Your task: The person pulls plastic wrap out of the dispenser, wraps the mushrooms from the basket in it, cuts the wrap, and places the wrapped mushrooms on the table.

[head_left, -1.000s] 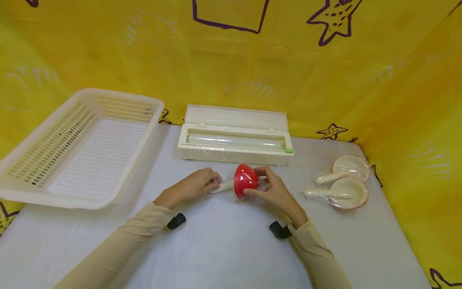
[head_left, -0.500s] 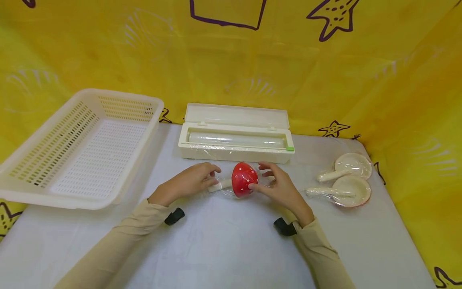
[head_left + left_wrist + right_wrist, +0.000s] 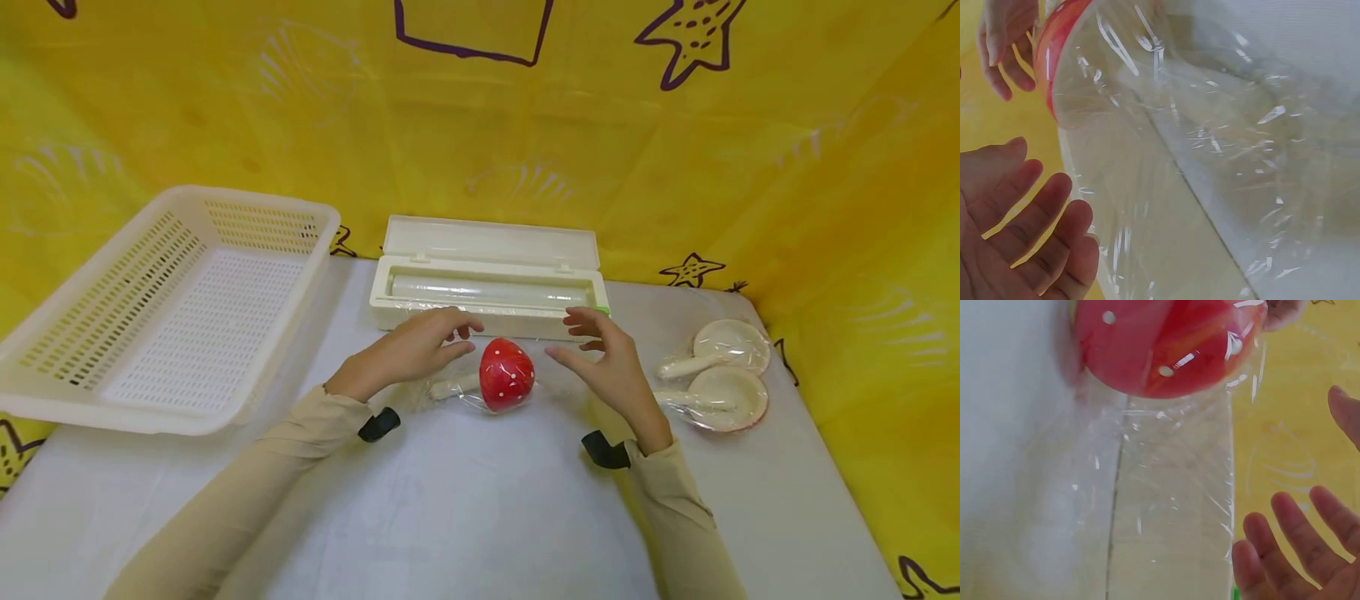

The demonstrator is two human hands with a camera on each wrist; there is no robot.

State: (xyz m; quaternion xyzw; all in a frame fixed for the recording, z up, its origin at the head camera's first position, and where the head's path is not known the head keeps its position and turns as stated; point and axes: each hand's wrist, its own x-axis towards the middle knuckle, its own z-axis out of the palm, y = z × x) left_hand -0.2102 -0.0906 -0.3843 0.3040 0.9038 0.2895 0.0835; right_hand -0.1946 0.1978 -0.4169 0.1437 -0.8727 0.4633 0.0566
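A red ladle with white dots lies bowl-side down on the table in front of me, its cream handle pointing left. Clear plastic film is wrapped around it, loose and wrinkled in the left wrist view. My left hand hovers above the handle end, fingers relaxed and holding nothing. On the other side, my right hand is raised to the right of the red bowl, its fingers apart. Both wrist views show a gap between the fingers and the ladle.
Behind the ladle stands a cream cling film box, lid raised, with a film roll inside. A white perforated basket occupies the left. Two film-wrapped ladles lie at the right edge of the table. Yellow cloth hangs behind.
Both hands have let go of the ladle and lifted away, the right hand moving up and to the right. The bowl has tipped from its side to dome upward.
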